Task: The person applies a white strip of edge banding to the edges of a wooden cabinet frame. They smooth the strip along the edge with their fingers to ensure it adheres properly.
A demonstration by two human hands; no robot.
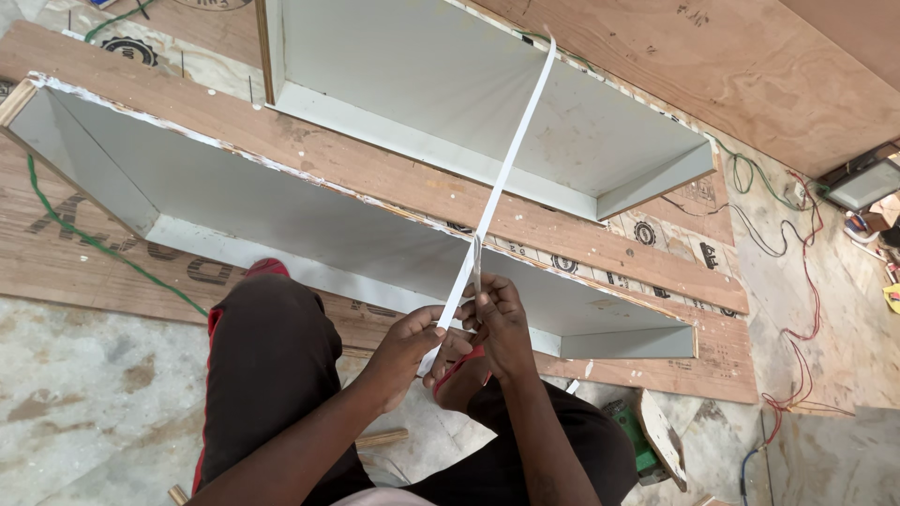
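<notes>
A long white edge-banding strip (511, 150) runs from the far shelf box down to my hands. My left hand (410, 339) pinches the strip's lower part from the left. Just above that grip, my right hand (500, 319) holds a small blade-like tool (476, 265) upright against the strip. Both hands are close together above my knees, in front of the near grey shelf box (309, 225), which has raw plywood edges. The strip's far end drapes over the rim of the second grey box (487, 103).
Plywood sheets (712, 56) lie under and beyond the boxes. A green cord (84, 234) trails at left; red and green wires (797, 281) run along the right. A green tool (633, 436) sits by my right leg. A dark device (862, 183) is at far right.
</notes>
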